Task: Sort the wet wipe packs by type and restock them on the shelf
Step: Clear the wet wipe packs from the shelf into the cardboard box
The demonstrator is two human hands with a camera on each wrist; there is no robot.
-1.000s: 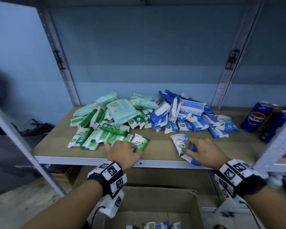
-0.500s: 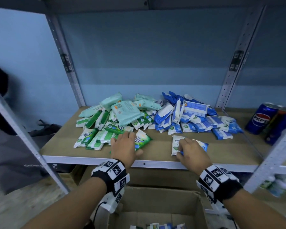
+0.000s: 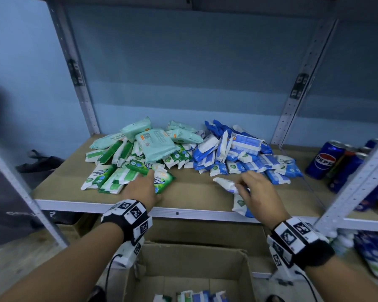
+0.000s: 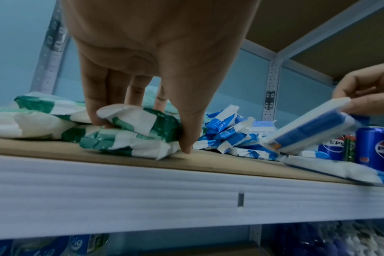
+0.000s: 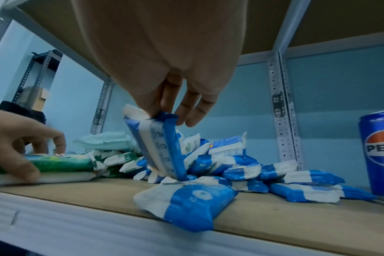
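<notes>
Wet wipe packs lie in heaps on the brown shelf board (image 3: pixel 194 192): green-and-white packs (image 3: pixel 109 177) at left, larger pale teal packs (image 3: pixel 155 144) behind them, blue-and-white packs (image 3: pixel 242 158) at right. My left hand (image 3: pixel 144 186) grips a green pack (image 4: pixel 143 121) at the front of the green heap, between fingers (image 4: pixel 94 112) and thumb. My right hand (image 3: pixel 255 192) pinches the top edge of a blue pack (image 5: pixel 162 147), which stands tilted on its end. A second blue pack (image 5: pixel 186 195) lies flat at the shelf's front edge beneath it.
Pepsi cans (image 3: pixel 323 160) stand on the neighbouring shelf at right, past a metal post (image 3: pixel 358 177). An open cardboard box (image 3: pixel 183 269) with a few more packs sits below the shelf, between my arms. More goods fill the lower shelf at right.
My right hand has raised one blue pack from flat onto its end, leaving another flat by the edge. My left hand has slid forward onto the green heap and closed on a pack.
</notes>
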